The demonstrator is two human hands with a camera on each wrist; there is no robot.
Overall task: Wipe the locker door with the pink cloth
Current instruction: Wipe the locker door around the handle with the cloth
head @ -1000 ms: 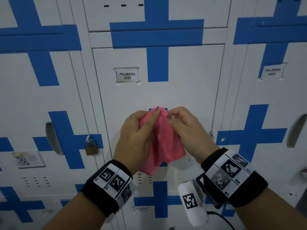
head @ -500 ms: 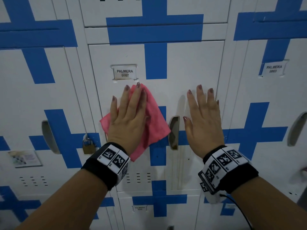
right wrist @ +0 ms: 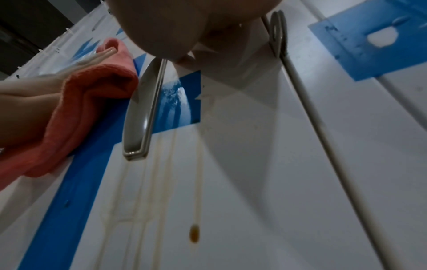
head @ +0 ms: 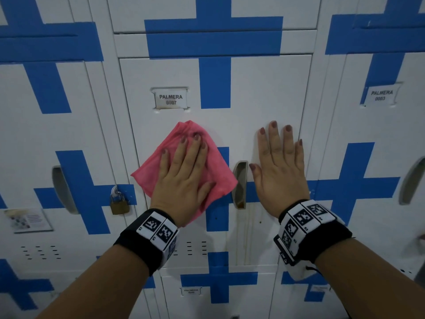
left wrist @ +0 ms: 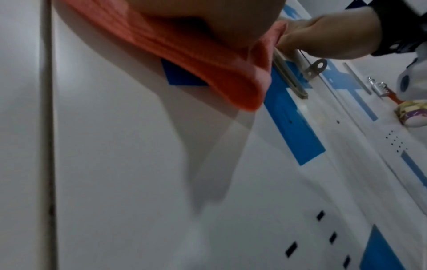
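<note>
The white locker door (head: 253, 88) with a blue cross and the label PALMERA 0007 fills the middle of the head view. My left hand (head: 184, 166) lies flat with straight fingers on the pink cloth (head: 149, 171), pressing it against the door left of the recessed handle (head: 239, 183). My right hand (head: 278, 164) rests flat and bare on the door right of the handle. The left wrist view shows the cloth (left wrist: 208, 60) squeezed under my palm. In the right wrist view the cloth (right wrist: 76, 113) sits beside the handle (right wrist: 143, 109), above brown drip stains (right wrist: 195, 235).
Neighbouring lockers stand on both sides; the left one carries a brass padlock (head: 118, 203) and a paper sticker (head: 27, 219). The right one is labelled PALMERA 0003 (head: 380, 95). Vent slots (head: 195, 248) and another locker door lie below.
A second ago both hands held the cloth bunched in front of the door. Now the left palm presses it on the door, shifted right and down; the right hand stays flat.
</note>
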